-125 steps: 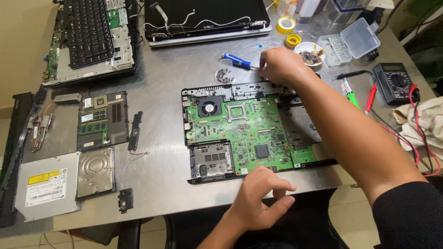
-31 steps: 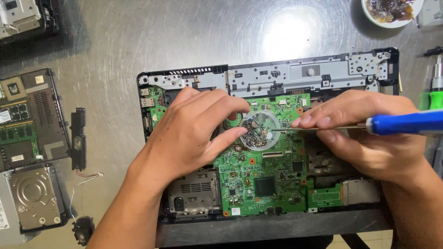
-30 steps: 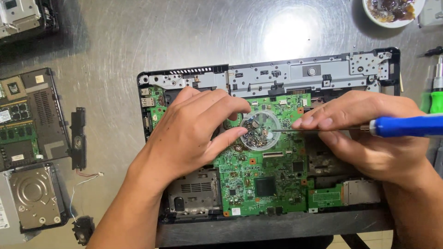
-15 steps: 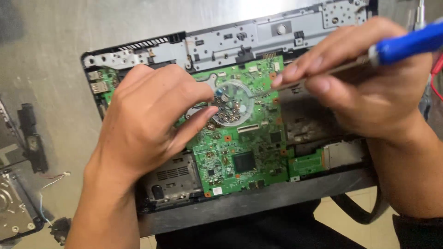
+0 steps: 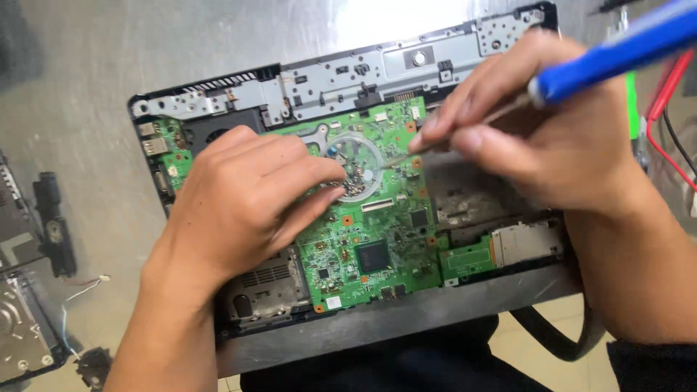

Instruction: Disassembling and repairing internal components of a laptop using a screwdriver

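Over grey metal bench (image 5: 109, 94), left hand (image 5: 247, 203) pressing flat on green board (image 5: 377, 239), right hand (image 5: 537, 145) pinching blue screwdriver (image 5: 617, 51), tip slanting down-left toward round dish (image 5: 356, 163) between both.

My left hand (image 5: 243, 199) flat on the green board (image 5: 377, 232), fingertips at a clear round dish (image 5: 356, 163) of what look like screws, my right hand (image 5: 537, 138) pinching a blue screwdriver (image 5: 617, 47), tip at the dish, grey table (image 5: 94, 80) beneath

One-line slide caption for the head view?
Left hand rests on green laptop motherboard while right hand works blue-handled screwdriver at its centre.
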